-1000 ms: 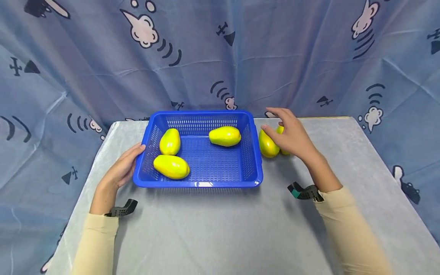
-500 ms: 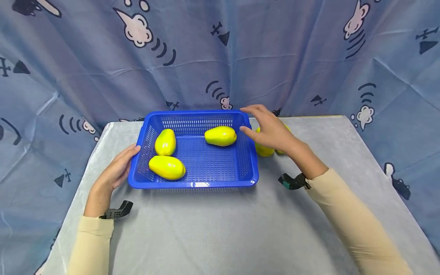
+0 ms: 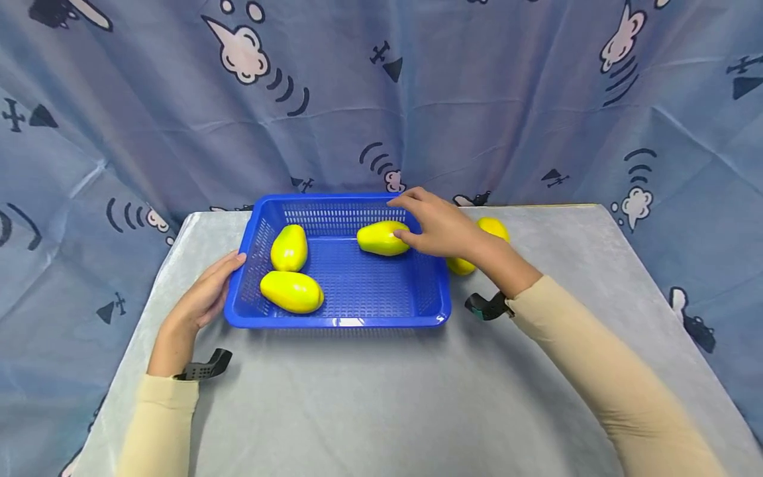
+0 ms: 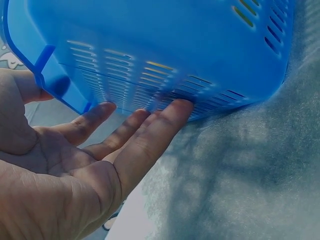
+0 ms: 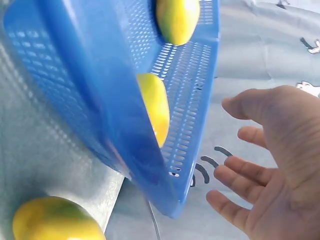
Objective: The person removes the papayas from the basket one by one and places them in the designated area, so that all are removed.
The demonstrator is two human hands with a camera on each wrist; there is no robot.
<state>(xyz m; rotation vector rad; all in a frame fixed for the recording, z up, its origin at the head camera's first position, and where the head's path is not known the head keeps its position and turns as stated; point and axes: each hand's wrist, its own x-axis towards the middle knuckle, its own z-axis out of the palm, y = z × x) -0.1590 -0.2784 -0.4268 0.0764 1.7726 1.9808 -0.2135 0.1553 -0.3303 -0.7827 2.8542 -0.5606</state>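
The left hand [image 3: 203, 295] gripped the basket [image 3: 340, 322], likely steadying it, while the right hand [image 3: 441, 228], fingers apart, hung near a fruit [image 3: 377, 238].

Blue cloth [image 3: 334, 152] w/ pattern hangs behind gry tbl [image 3: 357, 404].

Blue patterned curtain [image 3: 465, 132]; grey tabletop [image 3: 369, 397]
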